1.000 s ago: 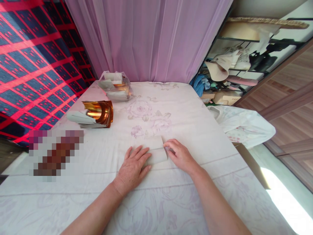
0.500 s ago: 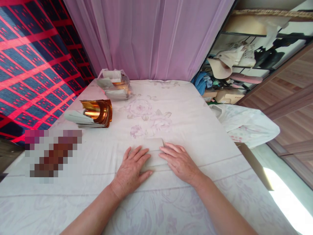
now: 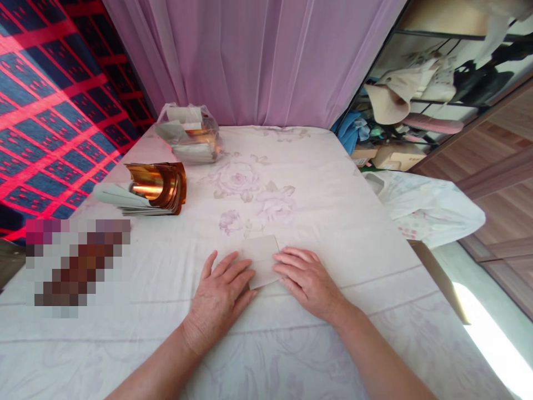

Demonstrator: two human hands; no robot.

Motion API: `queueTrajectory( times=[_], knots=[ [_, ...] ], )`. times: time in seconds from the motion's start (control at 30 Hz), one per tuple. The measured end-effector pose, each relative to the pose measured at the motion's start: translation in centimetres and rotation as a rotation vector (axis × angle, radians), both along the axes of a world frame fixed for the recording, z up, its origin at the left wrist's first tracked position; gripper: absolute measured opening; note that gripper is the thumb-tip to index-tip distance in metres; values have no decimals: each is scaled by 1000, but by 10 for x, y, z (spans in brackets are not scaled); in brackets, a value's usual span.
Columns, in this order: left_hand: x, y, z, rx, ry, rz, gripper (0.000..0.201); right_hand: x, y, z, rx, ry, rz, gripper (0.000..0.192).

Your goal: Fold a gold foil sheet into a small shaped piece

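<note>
A small white sheet of paper (image 3: 263, 256) lies on the flowered tablecloth in front of me, with a faint crease running across it. My left hand (image 3: 222, 291) rests at its left side, fingers spread and fingertips on the edge. On the opposite side, my right hand (image 3: 306, 280) lies with outstretched fingers touching the paper's right edge. Neither hand grips anything. To the left stands a bent stack of shiny gold-orange foil sheets (image 3: 156, 186) with pale backs.
Behind the stack sits a clear plastic bag (image 3: 191, 136) holding similar sheets. A blurred-out patch (image 3: 81, 261) covers something at the left. Beyond the table's right edge are a white plastic bag (image 3: 441, 208) and a shelf with a cap (image 3: 389, 100). A purple curtain (image 3: 250, 61) hangs behind.
The paper now lies flatter, with more of its surface showing between my hands. Both hands stay at its sides, my left a little lower. The whole view has shifted slightly.
</note>
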State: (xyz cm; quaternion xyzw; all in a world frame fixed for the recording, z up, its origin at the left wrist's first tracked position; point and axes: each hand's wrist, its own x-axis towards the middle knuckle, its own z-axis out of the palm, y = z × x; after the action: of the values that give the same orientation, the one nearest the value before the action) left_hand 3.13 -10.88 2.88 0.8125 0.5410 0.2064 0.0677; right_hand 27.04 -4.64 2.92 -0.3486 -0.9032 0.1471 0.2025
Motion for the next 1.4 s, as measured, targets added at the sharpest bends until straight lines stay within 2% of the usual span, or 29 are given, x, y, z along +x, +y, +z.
queueTrajectory(
  times=[0.17,0.33,0.5,0.63,0.73,0.8,0.9,1.07,1.4],
  knots=[
    [-4,4,-1,-47,-42,11,24,-4,9,5,-26,25,-15,19],
    [-7,7,-3,-83,-94,20,25,-11,17,6,-46,-1,-70,24],
    [-7,4,-6,-52,-104,35,37,-15,18,0,-34,20,-139,27],
    [-4,1,-1,55,-32,25,51,-17,18,-1,-32,17,-158,25],
    [1,-2,6,146,40,-16,46,-19,18,-1,-15,10,-173,25],
    [6,-4,9,179,85,-97,38,-20,18,-1,-1,9,-183,25],
    [11,-5,7,174,158,-190,37,-21,19,-2,21,19,-189,25],
    [13,-4,-1,124,195,-159,50,-21,20,-6,21,80,-211,21],
    [12,-5,-2,76,228,-149,54,-22,19,-9,40,143,-247,12]
  ],
)
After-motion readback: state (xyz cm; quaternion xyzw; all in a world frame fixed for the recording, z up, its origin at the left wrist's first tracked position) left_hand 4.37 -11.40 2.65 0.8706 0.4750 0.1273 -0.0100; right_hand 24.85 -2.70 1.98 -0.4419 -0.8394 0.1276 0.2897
